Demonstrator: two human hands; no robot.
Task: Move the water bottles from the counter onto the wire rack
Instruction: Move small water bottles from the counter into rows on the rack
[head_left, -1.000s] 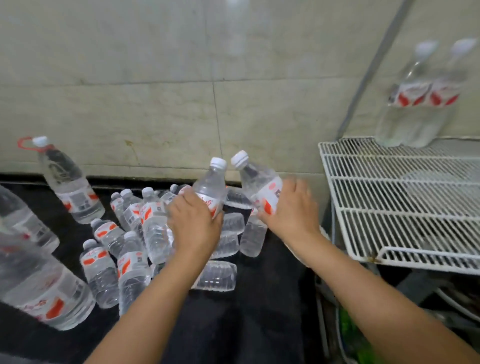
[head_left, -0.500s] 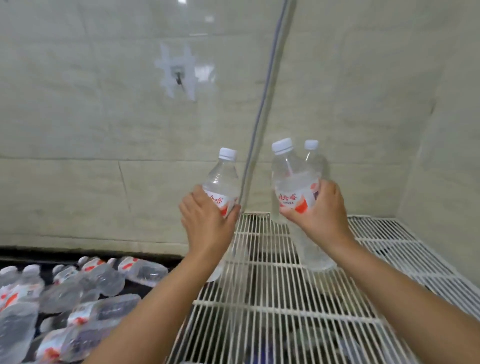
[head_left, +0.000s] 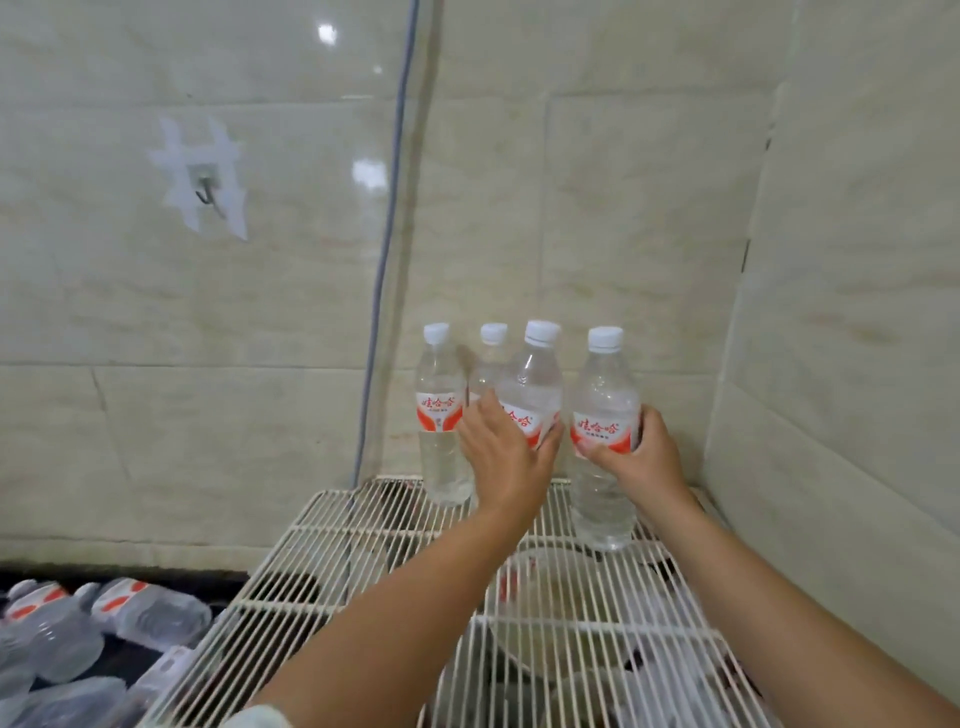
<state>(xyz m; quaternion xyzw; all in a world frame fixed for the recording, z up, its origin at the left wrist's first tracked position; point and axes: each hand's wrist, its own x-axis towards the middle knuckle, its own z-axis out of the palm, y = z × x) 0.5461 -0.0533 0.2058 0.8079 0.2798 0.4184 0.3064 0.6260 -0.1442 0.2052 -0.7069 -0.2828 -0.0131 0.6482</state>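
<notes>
Four upright bottles are seen at the far edge of the rack, toward its far right corner, against the tiled wall. Left hand is curled round the third bottle at label height, fingers wrapped, thumb on the right side of the label; its base is hidden by the hand, so contact with the rack cannot be told. Right hand is closed round the fourth bottle at the label, thumb across the front; the base is seen resting on the wires near the right edge. The first bottle stands free at the far edge, untouched. The second bottle is partly hidden behind the left hand and third bottle, just beside both. More bottles are lying on the dark counter, left of the rack. A grey cable runs down the wall to the rack's far left corner. A taped hook is fixed to the wall.
</notes>
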